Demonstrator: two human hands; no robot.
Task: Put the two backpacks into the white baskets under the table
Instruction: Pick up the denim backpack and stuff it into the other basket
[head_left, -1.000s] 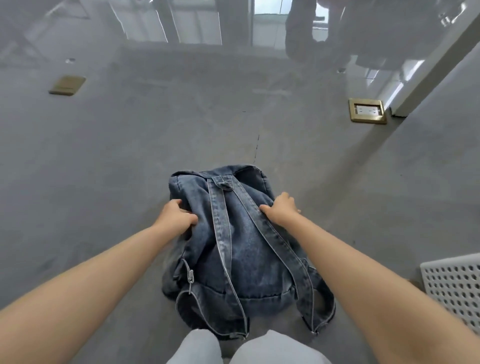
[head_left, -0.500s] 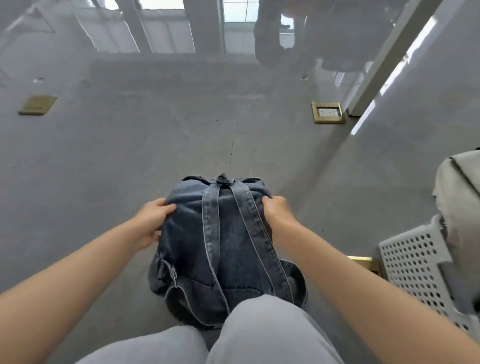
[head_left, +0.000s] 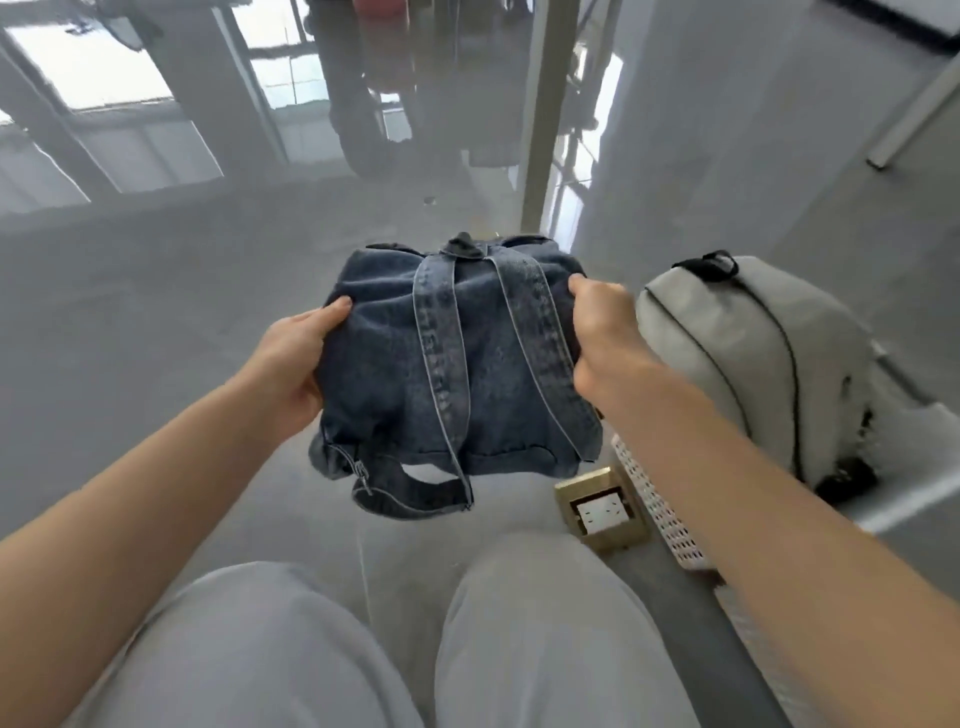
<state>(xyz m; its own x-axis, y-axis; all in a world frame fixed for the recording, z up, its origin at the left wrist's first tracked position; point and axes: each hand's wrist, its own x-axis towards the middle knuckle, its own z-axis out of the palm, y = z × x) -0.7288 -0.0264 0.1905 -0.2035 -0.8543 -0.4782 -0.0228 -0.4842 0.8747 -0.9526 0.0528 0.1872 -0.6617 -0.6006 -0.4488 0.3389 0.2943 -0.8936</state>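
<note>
Gripping the denim backpack (head_left: 457, 364) from both sides, the two hands hold it up in the air above the grey floor (head_left: 156, 291), in front of the person's knees. The left hand (head_left: 291, 358) clamps the bag's left edge, thumb on the back panel and the fingers (head_left: 306, 384) tucked beneath the fabric. The right hand (head_left: 602, 332) is clenched on the right edge beside the right strap, its fingers hidden behind the bag. The backpack is dark blue washed denim, soft and crumpled, its back panel facing the camera; two lighter straps run down from a small top loop, and one strap end hangs in a curl below the bottom seam, with a metal buckle at the lower left corner. To the right, a grey backpack (head_left: 727, 343) with black piping and a black top handle sits in a white perforated basket (head_left: 660, 509). A brass floor socket (head_left: 602, 512) lies just beside the basket's near edge.
</note>
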